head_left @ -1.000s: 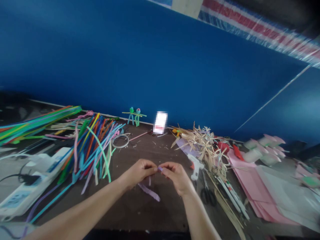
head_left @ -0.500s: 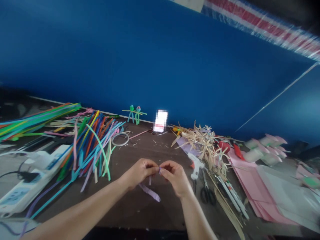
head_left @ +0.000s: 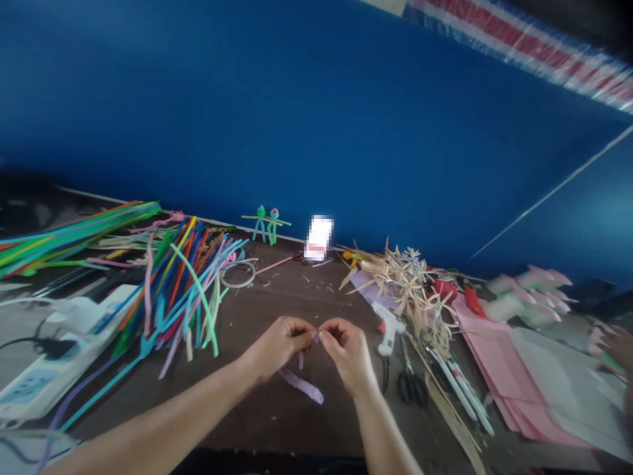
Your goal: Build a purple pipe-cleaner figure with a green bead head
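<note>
My left hand (head_left: 283,344) and my right hand (head_left: 349,351) meet fingertip to fingertip over the dark table. Both pinch a lilac pipe cleaner (head_left: 302,385); a small bit of it shows between the fingertips. Its thicker, coiled-looking length hangs below my left hand, beside a thin straight end. My fingers cover the rest of it. Off to the right of my right hand lie a white glue gun (head_left: 390,330) and black-handled scissors (head_left: 411,385).
Colourful pipe cleaners (head_left: 190,284) are heaped at left, near a white power strip (head_left: 34,382). Two small pipe-cleaner figures (head_left: 267,224) and a lit, blurred-out screen (head_left: 318,239) stand by the blue wall. Straw-coloured flowers (head_left: 410,277) and pink sheets (head_left: 499,369) lie right. Another person's hand (head_left: 618,349) shows at the right edge.
My hands and the lilac pipe cleaner have shifted slightly right, still pinched together. Another person's hand has come into view at the right edge.
</note>
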